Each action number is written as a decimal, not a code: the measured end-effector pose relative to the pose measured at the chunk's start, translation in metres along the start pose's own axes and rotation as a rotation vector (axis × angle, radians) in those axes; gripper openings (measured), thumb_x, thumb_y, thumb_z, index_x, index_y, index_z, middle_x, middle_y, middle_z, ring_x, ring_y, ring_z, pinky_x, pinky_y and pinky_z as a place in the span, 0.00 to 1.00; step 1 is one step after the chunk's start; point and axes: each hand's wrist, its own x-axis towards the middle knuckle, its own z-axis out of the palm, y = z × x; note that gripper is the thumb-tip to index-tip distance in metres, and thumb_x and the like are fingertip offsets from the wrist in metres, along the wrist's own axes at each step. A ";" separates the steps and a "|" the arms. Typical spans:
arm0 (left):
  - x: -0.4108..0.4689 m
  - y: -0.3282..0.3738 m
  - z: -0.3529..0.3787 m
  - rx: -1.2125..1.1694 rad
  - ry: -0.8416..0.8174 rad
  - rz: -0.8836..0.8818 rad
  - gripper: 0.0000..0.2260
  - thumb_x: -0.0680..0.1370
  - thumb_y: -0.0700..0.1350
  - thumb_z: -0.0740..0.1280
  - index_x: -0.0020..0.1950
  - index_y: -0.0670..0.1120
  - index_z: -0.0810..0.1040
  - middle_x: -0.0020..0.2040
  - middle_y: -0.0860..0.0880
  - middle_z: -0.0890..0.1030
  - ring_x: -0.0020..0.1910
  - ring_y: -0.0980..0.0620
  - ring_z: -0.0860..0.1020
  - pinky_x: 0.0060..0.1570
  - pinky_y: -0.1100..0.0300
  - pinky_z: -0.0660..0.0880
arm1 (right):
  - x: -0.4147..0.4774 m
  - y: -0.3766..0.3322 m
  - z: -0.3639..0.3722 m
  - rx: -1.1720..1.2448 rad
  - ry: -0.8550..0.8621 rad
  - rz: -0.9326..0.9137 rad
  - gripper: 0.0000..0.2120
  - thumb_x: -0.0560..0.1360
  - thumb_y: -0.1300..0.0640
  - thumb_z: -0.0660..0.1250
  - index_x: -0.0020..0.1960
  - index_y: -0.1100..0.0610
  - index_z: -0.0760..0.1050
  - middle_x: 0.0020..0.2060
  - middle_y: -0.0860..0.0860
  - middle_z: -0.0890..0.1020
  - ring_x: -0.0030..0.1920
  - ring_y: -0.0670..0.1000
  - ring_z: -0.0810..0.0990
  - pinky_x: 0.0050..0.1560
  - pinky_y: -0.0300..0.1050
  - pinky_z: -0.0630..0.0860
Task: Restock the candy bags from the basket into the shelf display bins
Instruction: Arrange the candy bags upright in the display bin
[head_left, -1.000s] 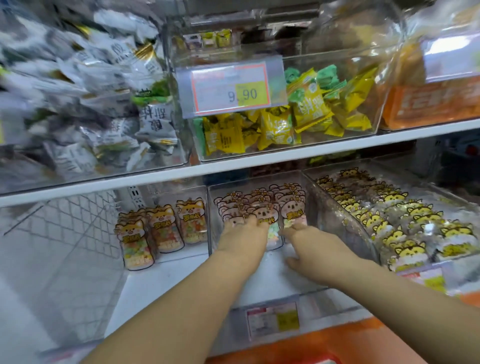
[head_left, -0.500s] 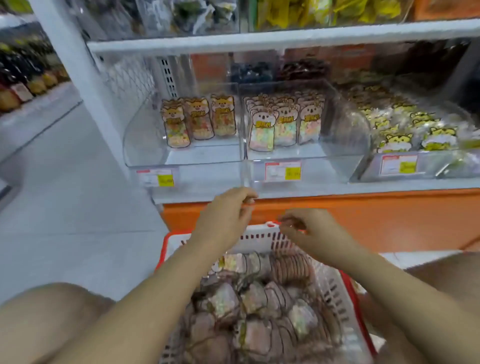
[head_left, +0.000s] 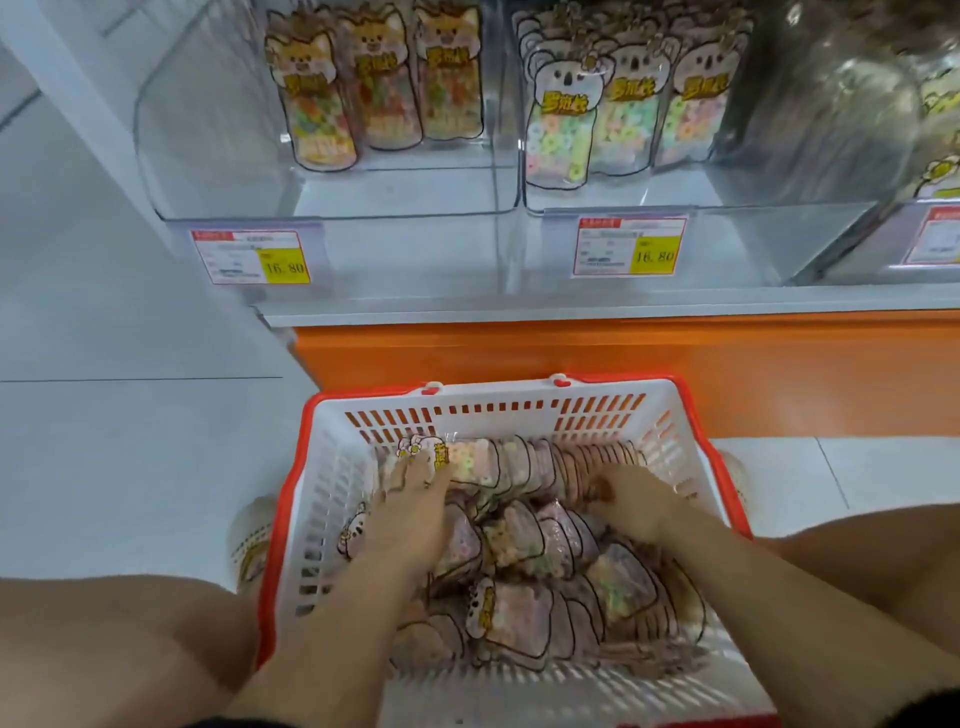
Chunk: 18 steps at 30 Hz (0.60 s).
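We take the shelf (head_left: 571, 304) first. Two clear bins sit on it side by side. The left bin (head_left: 218, 156) shows a row of fox bags standing upright against its back, and the middle bin (head_left: 779, 234) has koala bags packed several deep. Both have a bare floor in front (room for a good many more, we judge).

Below, the basket (head_left: 291, 499) sits on the floor against the orange base (head_left: 571, 364), between the person's knees. It is heaped with candy bags (head_left: 519, 613), some stacked on edge along the far wall and others lying loose. By our reckoning most of the restocking is left to do.

Both hands are down in the basket. The left hand (head_left: 410, 519) rests on a bag at the far end, fingers close together and stretched over it, with no grip showing. The right hand (head_left: 639, 504) has its fingers curled down among the stacked bags, but we cannot tell whether they hold one. No bag is lifted clear of the heap.
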 end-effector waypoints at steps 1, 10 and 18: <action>0.003 0.000 0.005 -0.017 -0.039 -0.008 0.28 0.84 0.52 0.58 0.82 0.56 0.51 0.82 0.47 0.44 0.81 0.41 0.44 0.75 0.39 0.58 | 0.008 0.000 0.009 0.000 0.000 -0.013 0.03 0.77 0.54 0.65 0.44 0.51 0.75 0.44 0.49 0.80 0.48 0.52 0.78 0.45 0.40 0.68; 0.010 0.006 0.023 -0.076 -0.092 -0.038 0.37 0.81 0.48 0.63 0.81 0.58 0.42 0.81 0.48 0.35 0.80 0.38 0.46 0.69 0.40 0.69 | 0.049 -0.005 0.045 0.094 0.172 0.257 0.21 0.81 0.49 0.54 0.74 0.42 0.61 0.54 0.52 0.82 0.54 0.58 0.80 0.56 0.57 0.75; 0.002 0.008 0.018 -0.092 -0.084 -0.032 0.34 0.82 0.50 0.62 0.81 0.59 0.45 0.82 0.50 0.39 0.81 0.41 0.46 0.67 0.45 0.71 | 0.060 0.000 0.043 -0.021 0.239 0.320 0.08 0.76 0.56 0.63 0.55 0.52 0.72 0.44 0.49 0.80 0.50 0.56 0.81 0.55 0.55 0.78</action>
